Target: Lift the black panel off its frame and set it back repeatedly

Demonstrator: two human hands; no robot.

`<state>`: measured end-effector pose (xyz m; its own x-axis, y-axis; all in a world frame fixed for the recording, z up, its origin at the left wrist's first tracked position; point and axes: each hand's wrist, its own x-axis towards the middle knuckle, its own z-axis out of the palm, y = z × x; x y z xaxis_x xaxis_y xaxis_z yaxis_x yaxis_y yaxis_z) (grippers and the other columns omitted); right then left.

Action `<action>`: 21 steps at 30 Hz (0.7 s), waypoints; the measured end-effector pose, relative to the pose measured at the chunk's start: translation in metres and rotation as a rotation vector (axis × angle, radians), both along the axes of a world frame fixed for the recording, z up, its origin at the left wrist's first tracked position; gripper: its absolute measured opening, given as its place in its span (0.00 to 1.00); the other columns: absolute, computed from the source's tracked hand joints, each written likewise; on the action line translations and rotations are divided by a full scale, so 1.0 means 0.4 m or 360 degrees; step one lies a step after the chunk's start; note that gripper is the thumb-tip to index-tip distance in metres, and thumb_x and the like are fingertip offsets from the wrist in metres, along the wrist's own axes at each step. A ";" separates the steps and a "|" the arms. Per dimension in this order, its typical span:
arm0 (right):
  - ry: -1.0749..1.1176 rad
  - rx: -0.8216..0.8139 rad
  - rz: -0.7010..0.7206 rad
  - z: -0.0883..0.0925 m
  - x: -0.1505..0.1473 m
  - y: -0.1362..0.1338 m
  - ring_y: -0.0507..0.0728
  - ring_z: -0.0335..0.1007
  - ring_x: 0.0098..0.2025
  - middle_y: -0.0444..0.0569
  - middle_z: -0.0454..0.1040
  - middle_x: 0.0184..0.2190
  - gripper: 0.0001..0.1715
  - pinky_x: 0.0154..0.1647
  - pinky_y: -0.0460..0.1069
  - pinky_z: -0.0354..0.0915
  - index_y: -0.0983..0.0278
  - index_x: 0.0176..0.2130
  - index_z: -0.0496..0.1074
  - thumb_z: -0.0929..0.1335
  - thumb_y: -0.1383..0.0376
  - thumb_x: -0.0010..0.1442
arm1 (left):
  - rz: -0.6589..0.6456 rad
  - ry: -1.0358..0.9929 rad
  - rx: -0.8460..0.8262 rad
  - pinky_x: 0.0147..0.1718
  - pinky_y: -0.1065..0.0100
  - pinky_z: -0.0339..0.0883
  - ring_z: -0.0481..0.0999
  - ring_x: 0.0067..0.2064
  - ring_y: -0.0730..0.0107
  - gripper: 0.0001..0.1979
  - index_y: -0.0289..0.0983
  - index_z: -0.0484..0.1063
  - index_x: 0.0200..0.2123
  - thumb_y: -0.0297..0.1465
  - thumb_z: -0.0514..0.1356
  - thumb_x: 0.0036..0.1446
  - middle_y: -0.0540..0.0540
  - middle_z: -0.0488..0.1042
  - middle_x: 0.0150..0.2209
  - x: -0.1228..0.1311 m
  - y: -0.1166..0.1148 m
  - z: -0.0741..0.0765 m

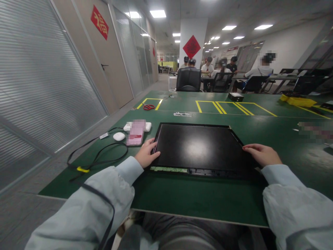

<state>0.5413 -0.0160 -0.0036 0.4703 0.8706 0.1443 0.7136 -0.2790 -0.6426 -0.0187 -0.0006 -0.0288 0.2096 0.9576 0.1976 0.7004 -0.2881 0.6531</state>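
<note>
A black flat display panel [197, 147] lies face up in front of me, with a green circuit strip [170, 169] showing along its near edge. At its left side, my left hand [147, 152] grips the edge, thumb on top and fingers along the border. My right hand [263, 155] pinches the panel's right edge with thumb and fingertips drawn together. The undersides of the fingers are partly hidden. Both hands hold the panel close to the green tabletop [200, 198].
Left of the panel lie a pink-screened phone [135, 133], a white rounded case [119, 136] and a black strap [96, 163]. Farther back are red-handled scissors [149, 107], a small black box [235, 97] and a yellow bag [298, 100]. Several people sit beyond a black chair [188, 80].
</note>
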 end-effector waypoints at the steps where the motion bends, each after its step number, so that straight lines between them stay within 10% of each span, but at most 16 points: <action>1: 0.0013 -0.0007 -0.0005 0.003 -0.002 -0.001 0.71 0.82 0.43 0.52 0.87 0.34 0.14 0.51 0.64 0.74 0.52 0.29 0.85 0.73 0.49 0.48 | 0.0005 -0.0006 0.0001 0.80 0.36 0.59 0.69 0.78 0.28 0.29 0.37 0.86 0.58 0.46 0.73 0.57 0.30 0.73 0.74 0.001 -0.001 0.001; 21: 0.0136 -0.0033 -0.0017 0.007 0.007 -0.001 0.73 0.82 0.42 0.53 0.85 0.32 0.16 0.49 0.66 0.74 0.53 0.31 0.86 0.75 0.48 0.46 | 0.0020 -0.0583 -0.0129 0.81 0.40 0.55 0.70 0.79 0.39 0.33 0.38 0.83 0.65 0.35 0.70 0.54 0.34 0.76 0.75 -0.005 0.009 -0.011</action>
<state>0.5441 -0.0164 -0.0007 0.4897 0.8677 0.0854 0.6532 -0.3002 -0.6951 -0.0207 0.0030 -0.0333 0.1274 0.9752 0.1809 0.4190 -0.2182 0.8814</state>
